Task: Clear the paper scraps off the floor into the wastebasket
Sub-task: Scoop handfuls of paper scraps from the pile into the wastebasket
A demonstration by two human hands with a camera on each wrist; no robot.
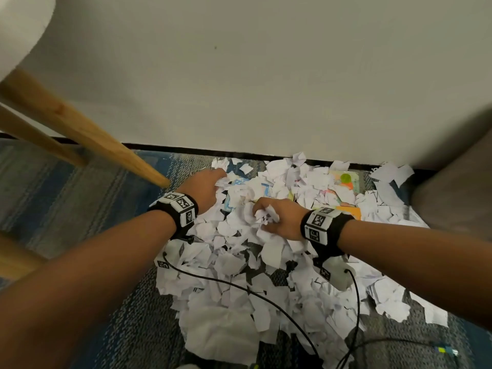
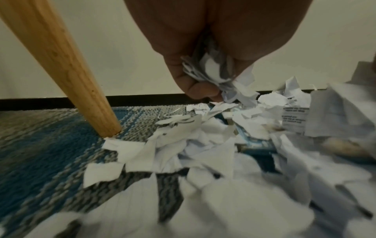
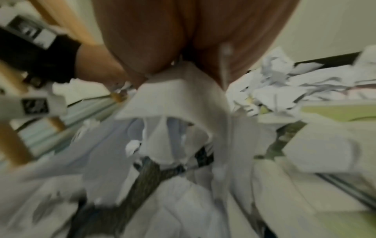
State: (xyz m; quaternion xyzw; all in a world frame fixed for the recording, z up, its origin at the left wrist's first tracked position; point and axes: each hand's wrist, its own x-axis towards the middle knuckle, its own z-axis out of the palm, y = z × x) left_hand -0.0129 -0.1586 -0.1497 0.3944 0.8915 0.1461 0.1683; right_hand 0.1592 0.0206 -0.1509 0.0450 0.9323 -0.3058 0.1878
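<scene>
Paper scraps (image 1: 239, 265): big loose heap of torn white pieces, irregular shapes, some crumpled, some with printed text, spread over the blue-grey carpet (image 1: 80, 209) from the wall's black baseboard (image 1: 186, 149) toward the viewer. A few coloured bits mixed in near the wall: yellow, orange, green, light blue. One clump is bunched in the left hand (image 2: 195, 67) at the heap's far left edge, another crumpled wad sits in the right hand (image 1: 277, 217) mid-heap. Wastebasket not visible.

Scraps (image 1: 239, 262) on carpet (image 1: 80, 209), rt of chair leg (image 1: 87, 139)
</scene>
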